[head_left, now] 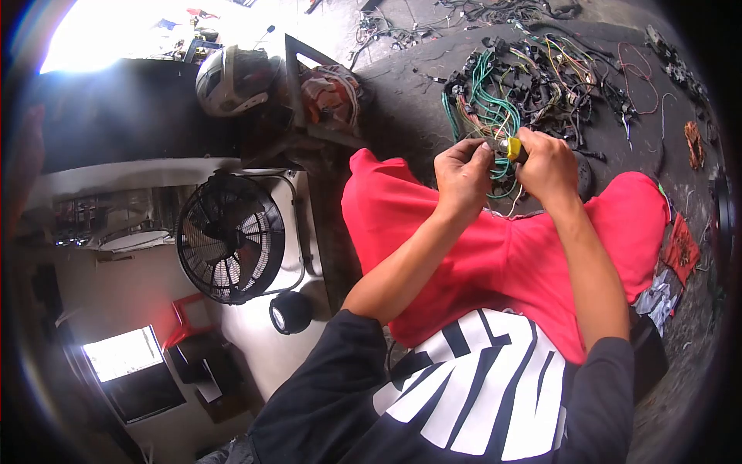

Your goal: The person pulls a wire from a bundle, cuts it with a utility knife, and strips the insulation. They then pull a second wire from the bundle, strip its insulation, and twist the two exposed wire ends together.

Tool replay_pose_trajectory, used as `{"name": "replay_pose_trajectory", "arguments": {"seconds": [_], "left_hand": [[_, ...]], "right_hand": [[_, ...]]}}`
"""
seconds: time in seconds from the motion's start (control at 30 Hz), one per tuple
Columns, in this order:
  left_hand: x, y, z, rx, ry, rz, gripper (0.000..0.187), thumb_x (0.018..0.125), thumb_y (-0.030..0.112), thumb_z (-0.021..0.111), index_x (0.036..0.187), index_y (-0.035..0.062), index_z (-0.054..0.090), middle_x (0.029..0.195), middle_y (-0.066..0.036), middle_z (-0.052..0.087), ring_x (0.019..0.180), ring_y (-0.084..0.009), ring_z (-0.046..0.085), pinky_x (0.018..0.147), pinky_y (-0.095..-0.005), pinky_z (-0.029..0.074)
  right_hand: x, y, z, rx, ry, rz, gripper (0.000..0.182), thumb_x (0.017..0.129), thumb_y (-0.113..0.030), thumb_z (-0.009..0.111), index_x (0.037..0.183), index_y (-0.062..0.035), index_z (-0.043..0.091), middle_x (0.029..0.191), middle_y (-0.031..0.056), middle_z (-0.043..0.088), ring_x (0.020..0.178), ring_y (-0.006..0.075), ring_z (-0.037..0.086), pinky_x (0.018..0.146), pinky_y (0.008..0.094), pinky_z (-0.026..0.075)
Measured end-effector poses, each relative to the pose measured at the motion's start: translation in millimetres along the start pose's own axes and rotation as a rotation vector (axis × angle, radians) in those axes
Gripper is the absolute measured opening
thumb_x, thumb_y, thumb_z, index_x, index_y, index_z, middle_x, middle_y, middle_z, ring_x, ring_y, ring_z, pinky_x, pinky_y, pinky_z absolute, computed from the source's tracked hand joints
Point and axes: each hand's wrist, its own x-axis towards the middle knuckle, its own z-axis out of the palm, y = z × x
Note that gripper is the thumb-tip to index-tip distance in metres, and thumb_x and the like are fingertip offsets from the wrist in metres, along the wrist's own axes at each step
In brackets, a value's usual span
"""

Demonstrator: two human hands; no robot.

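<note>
My left hand (464, 176) is closed in a pinch on a thin wire at the near edge of a wiring harness (553, 81). Close beside it, my right hand (550, 166) is wrapped round a small yellow and black tool (513, 148) with a shiny metal end; its exact kind is hidden by the fingers. The metal end points toward my left fingertips. Green wires (481, 81) run from the harness to just beyond my hands, and a pale wire end hangs below them. Black connectors are spread through the bundle.
My legs in red shorts (464, 255) are below my hands. At left stand a black fan (230, 238), a small round black device (291, 312) and a helmet (232, 81). Orange-red scraps (680, 251) and a brown piece (693, 145) lie on the dark floor at right.
</note>
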Motion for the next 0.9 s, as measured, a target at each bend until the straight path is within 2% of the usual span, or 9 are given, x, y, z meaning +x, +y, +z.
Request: {"name": "replay_pose_trajectory", "arguments": {"seconds": [0.03, 0.13, 0.2, 0.27, 0.47, 0.53, 0.63, 0.73, 0.9], "left_hand": [[1.6, 3.0, 3.1, -0.008, 0.016, -0.022, 0.014, 0.085, 0.008, 0.057, 0.092, -0.0048, 0.058, 0.066, -0.002, 0.052, 0.045, -0.0048, 0.037, 0.038, -0.0202, 0.029], [3.4, 10.9, 0.4, -0.025, 0.014, -0.051, 0.015, 0.085, 0.009, 0.058, 0.092, -0.0041, 0.058, 0.063, -0.001, 0.050, 0.044, -0.0055, 0.036, 0.038, -0.0209, 0.027], [-0.8, 6.9, -17.4, -0.056, -0.020, -0.099, 0.014, 0.085, 0.009, 0.058, 0.092, -0.0034, 0.058, 0.062, -0.001, 0.050, 0.043, -0.0055, 0.035, 0.037, -0.0207, 0.026], [-2.1, 13.2, -26.5, -0.110, -0.030, -0.150, 0.014, 0.085, 0.009, 0.057, 0.093, -0.0022, 0.058, 0.063, -0.001, 0.050, 0.043, -0.0048, 0.033, 0.038, -0.0197, 0.024], [3.5, 21.5, -22.1, -0.191, -0.011, -0.171, 0.014, 0.085, 0.009, 0.057, 0.095, -0.0006, 0.058, 0.066, -0.002, 0.053, 0.043, -0.0043, 0.035, 0.038, -0.0188, 0.025], [5.2, 14.8, -22.5, -0.178, -0.045, -0.109, 0.015, 0.085, 0.009, 0.057, 0.096, -0.0011, 0.058, 0.069, -0.003, 0.056, 0.045, -0.0047, 0.040, 0.039, -0.0185, 0.029], [3.8, 10.7, -15.4, 0.048, -0.046, 0.042, 0.015, 0.085, 0.007, 0.057, 0.097, -0.0024, 0.060, 0.075, -0.005, 0.061, 0.053, -0.0060, 0.049, 0.044, -0.0191, 0.038], [4.0, -1.9, -9.6, 0.260, -0.085, 0.212, 0.015, 0.086, 0.006, 0.056, 0.096, -0.0040, 0.061, 0.079, -0.006, 0.063, 0.063, -0.0074, 0.055, 0.051, -0.0206, 0.045], [-2.4, -4.1, -2.2, 0.461, -0.160, 0.346, 0.015, 0.086, 0.005, 0.055, 0.095, -0.0055, 0.060, 0.078, -0.006, 0.064, 0.065, -0.0067, 0.056, 0.054, -0.0199, 0.046]], "right_hand": [[2.3, 2.4, 1.2, -0.018, -0.007, 0.017, 0.010, 0.070, -0.007, 0.052, 0.079, -0.0069, 0.056, 0.074, 0.0162, 0.061, 0.072, 0.0380, 0.059, 0.061, 0.0475, 0.046], [15.5, 29.8, 7.1, 0.077, 0.155, 0.394, 0.014, 0.072, -0.011, 0.055, 0.086, -0.0088, 0.059, 0.079, 0.0176, 0.062, 0.075, 0.0387, 0.060, 0.064, 0.0473, 0.047], [27.1, 61.8, -19.8, -0.019, 0.235, 0.418, 0.020, 0.073, -0.015, 0.058, 0.092, -0.0090, 0.060, 0.083, 0.0184, 0.063, 0.080, 0.0385, 0.060, 0.067, 0.0466, 0.047], [27.0, 75.7, -27.8, -0.015, 0.308, 0.264, 0.023, 0.073, -0.014, 0.060, 0.095, -0.0084, 0.060, 0.084, 0.0185, 0.063, 0.081, 0.0383, 0.059, 0.068, 0.0460, 0.047], [2.7, 28.5, -10.3, 0.260, 0.243, 0.131, 0.027, 0.071, -0.011, 0.065, 0.095, 0.0002, 0.060, 0.084, 0.0205, 0.063, 0.080, 0.0340, 0.062, 0.067, 0.0380, 0.049], [-1.1, 14.9, -2.6, 0.438, 0.100, 0.130, 0.022, 0.072, -0.014, 0.067, 0.088, 0.0008, 0.060, 0.073, 0.0141, 0.064, 0.067, 0.0261, 0.064, 0.061, 0.0335, 0.048], [-3.5, 1.3, 5.3, 0.970, -0.104, 0.183, 0.013, 0.079, -0.015, 0.066, 0.077, -0.0039, 0.060, 0.061, -0.0049, 0.052, 0.053, 0.0046, 0.046, 0.048, 0.0219, 0.036], [-6.2, -7.2, 1.7, 1.368, -0.223, 0.467, 0.011, 0.080, -0.014, 0.065, 0.077, -0.0044, 0.061, 0.063, -0.0049, 0.053, 0.055, 0.0035, 0.046, 0.048, 0.0202, 0.035], [-5.2, -6.2, 3.5, 1.316, -0.171, 0.437, 0.006, 0.078, -0.011, 0.061, 0.076, -0.0055, 0.061, 0.063, -0.0027, 0.053, 0.054, 0.0053, 0.046, 0.051, 0.0200, 0.037]]}}
